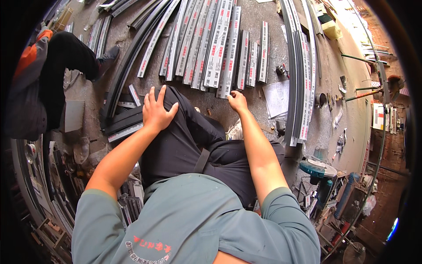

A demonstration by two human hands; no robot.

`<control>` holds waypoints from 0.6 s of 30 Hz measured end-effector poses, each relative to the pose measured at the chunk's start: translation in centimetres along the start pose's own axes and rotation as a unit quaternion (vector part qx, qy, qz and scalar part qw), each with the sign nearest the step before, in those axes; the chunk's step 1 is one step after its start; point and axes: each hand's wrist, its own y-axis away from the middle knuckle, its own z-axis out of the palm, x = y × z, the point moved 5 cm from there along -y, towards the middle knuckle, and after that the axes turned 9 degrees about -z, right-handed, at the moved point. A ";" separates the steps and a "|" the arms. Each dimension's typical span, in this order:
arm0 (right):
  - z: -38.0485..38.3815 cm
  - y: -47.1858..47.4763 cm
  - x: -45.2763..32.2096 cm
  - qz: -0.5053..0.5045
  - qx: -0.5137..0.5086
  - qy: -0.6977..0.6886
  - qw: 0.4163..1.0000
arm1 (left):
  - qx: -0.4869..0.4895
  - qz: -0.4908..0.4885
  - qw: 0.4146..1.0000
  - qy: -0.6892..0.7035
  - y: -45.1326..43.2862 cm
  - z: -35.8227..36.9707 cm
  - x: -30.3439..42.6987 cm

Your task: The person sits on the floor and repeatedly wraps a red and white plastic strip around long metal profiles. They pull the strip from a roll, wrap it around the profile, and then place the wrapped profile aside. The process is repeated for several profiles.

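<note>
My left hand (157, 111) lies on my left knee with its fingers spread and nothing in it. My right hand (237, 101) has curled fingers at the near end of a long profile (229, 52) wrapped in printed film. The fingertips seem to touch that end; whether they grip it is unclear. More film-covered profiles (194, 46) lie side by side on the floor to its left. Shorter profile pieces (252, 62) are to its right, one standing a little apart (263, 49).
Long dark profiles (293, 76) stretch along the right, beside sheets of paper (276, 99) bearing writing. A teal power saw (318, 168) stands at lower right. Another person's leg (69, 56) is at upper left. Cut profiles (125, 122) lie left of my knee.
</note>
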 end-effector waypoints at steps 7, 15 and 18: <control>-2.0 -1.4 -7.2 -0.041 0.116 0.058 0.991 | -0.041 -0.019 0.998 0.031 -0.9 0.6 -0.1; 1.8 -5.4 -13.7 0.139 -0.027 0.106 0.984 | -0.048 -0.033 0.997 0.057 -0.5 0.2 -0.7; 2.6 -6.0 -14.4 0.178 -0.001 0.131 0.975 | -0.058 -0.039 0.996 0.060 -0.6 0.4 -0.9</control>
